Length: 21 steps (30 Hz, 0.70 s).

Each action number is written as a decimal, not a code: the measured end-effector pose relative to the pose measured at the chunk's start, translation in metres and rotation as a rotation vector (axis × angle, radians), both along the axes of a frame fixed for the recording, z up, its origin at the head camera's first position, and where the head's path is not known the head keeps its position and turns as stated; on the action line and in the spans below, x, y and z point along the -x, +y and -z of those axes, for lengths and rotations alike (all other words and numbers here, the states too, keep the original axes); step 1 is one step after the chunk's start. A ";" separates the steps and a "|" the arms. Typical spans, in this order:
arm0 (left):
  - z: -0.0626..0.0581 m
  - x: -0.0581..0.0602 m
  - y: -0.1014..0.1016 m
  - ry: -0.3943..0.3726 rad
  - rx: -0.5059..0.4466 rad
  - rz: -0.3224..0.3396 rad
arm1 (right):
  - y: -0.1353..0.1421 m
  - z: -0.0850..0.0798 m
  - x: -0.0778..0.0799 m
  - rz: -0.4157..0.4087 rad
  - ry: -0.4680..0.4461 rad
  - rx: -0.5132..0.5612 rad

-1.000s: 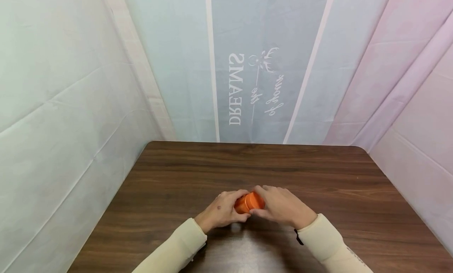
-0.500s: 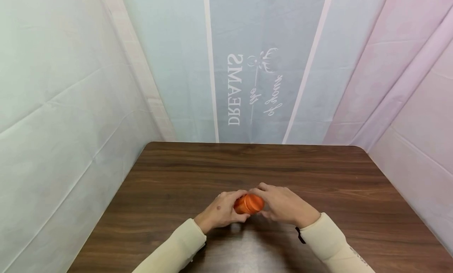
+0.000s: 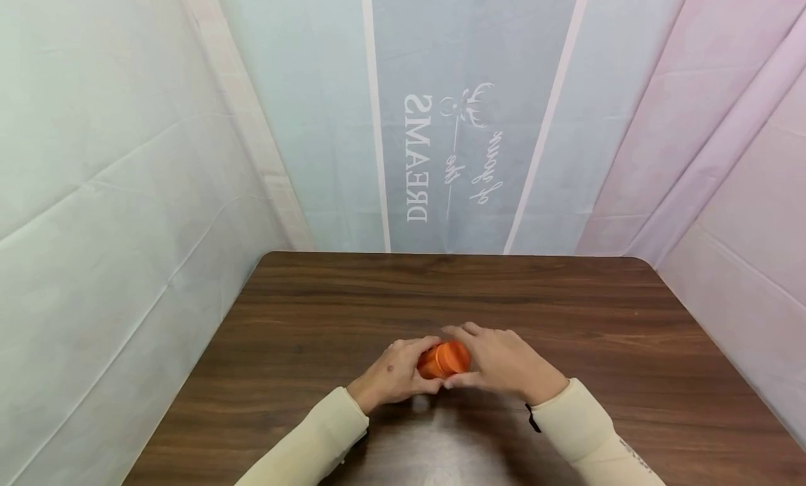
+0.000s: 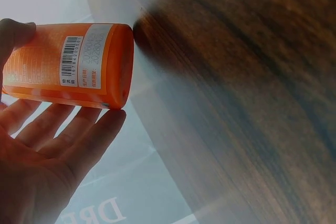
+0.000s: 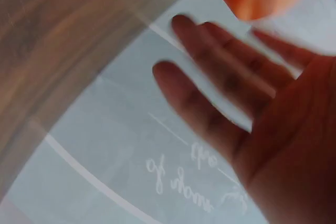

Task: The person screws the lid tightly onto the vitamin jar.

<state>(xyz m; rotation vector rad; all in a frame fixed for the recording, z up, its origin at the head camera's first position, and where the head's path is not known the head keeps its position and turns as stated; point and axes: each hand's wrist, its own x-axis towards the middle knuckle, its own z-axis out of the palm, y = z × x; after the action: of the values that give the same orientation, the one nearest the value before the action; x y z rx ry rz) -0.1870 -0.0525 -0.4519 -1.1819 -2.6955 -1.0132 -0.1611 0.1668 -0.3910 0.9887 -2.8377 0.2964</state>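
Note:
Tilted over the table is an orange plastic bottle (image 4: 52, 59), with a barcode and a printed white panel on its label. My left hand (image 3: 395, 373) holds it by its body, thumb on one side and fingers on the other, as the left wrist view shows. The bottle's orange cap (image 3: 455, 358) faces my right hand (image 3: 506, 363). Around that cap the right hand's fingers are spread and extended. In the right wrist view the fingers (image 5: 205, 114) stand apart from the blurred orange cap end, with a gap between.
A dark brown wood-grain table (image 3: 315, 304) lies under both hands. Behind it hangs a pale blue-grey cloth (image 3: 466, 52) with mirrored lettering. Light cloth walls (image 3: 126, 192) close in the left and right sides.
The right hand's fingers, close around the cap a second ago, have shifted about it and now spread wider, off the cap. The left hand and bottle stay nearly in place.

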 end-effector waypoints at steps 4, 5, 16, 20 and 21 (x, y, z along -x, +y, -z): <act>0.001 -0.001 -0.001 -0.003 -0.003 0.001 | 0.003 -0.005 -0.001 -0.124 0.003 0.002; 0.001 -0.001 -0.001 -0.001 -0.001 -0.001 | 0.002 -0.005 -0.001 -0.132 0.017 -0.002; 0.000 -0.001 0.001 -0.025 -0.001 0.004 | -0.005 0.006 -0.002 0.079 0.045 -0.024; 0.000 -0.002 0.000 -0.028 0.001 0.013 | -0.002 0.005 -0.002 0.010 0.020 -0.021; 0.000 -0.002 0.000 -0.023 0.001 0.014 | -0.001 0.004 -0.002 -0.020 0.009 -0.020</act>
<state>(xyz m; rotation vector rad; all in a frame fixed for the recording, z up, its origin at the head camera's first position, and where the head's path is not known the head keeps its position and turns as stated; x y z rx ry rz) -0.1854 -0.0523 -0.4521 -1.1984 -2.7090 -1.0340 -0.1590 0.1660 -0.3952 1.0202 -2.8298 0.2651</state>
